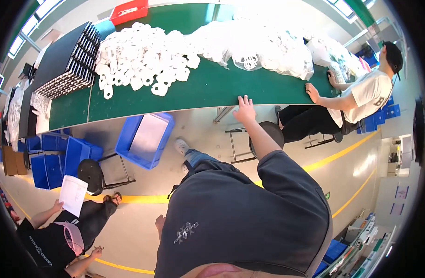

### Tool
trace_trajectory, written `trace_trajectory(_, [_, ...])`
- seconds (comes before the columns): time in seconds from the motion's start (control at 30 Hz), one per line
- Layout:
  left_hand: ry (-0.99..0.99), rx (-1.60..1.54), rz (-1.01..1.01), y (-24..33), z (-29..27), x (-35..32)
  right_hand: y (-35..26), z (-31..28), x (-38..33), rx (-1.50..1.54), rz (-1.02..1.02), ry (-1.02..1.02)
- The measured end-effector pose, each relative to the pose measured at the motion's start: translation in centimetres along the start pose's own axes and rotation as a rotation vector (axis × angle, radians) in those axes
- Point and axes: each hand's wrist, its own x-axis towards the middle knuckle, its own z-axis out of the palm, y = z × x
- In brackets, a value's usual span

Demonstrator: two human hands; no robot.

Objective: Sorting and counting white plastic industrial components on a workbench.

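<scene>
My right hand [244, 110] reaches forward to the near edge of a long green table [212, 88]. Its fingers are stretched out over the rim and hold nothing. Low beside my body, my left hand [160, 224] shows only in part; its fingers are mostly hidden by my dark shirt. On the table, beyond my right hand and to its left, lies a large heap of small white plastic parts [143, 55] with holes in them. Clear plastic bags [286, 51] of white pieces lie to the right of that heap.
Black stacked trays [59, 60] and a red bin [129, 11] occupy the table's left and far side. Blue crates [145, 139] and stools [91, 176] stand below. One person [367, 92] sits right, hands at the table; another [50, 236], lower left, holds paper [73, 194].
</scene>
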Motion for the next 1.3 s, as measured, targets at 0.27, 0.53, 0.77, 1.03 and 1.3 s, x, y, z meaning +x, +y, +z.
trace_trajectory(0.27, [-0.103,-0.055,-0.106,4.1,-0.7,2.6,0.6,-0.7,0.3,-0.002,-0.014,0.019])
trace_trajectory(0.53, [0.154,-0.34,-0.007,10.1,-4.4,6.0,0.9,-3.5,1.5,-0.028,-0.087,-0.013])
trace_trajectory(0.77, [0.026,-0.546,-0.056,22.3,-15.2,9.1,1.9,-8.2,11.1,0.465,-0.107,-0.25])
trace_trajectory(1.03, [0.144,-0.828,-0.11,39.8,-25.8,11.3,-4.4,-10.4,22.5,1.141,-0.351,-0.215])
trace_trajectory(1.3, [0.059,-0.417,-0.121,40.5,-26.7,11.1,-9.8,-8.8,29.6,1.249,-0.16,-0.207])
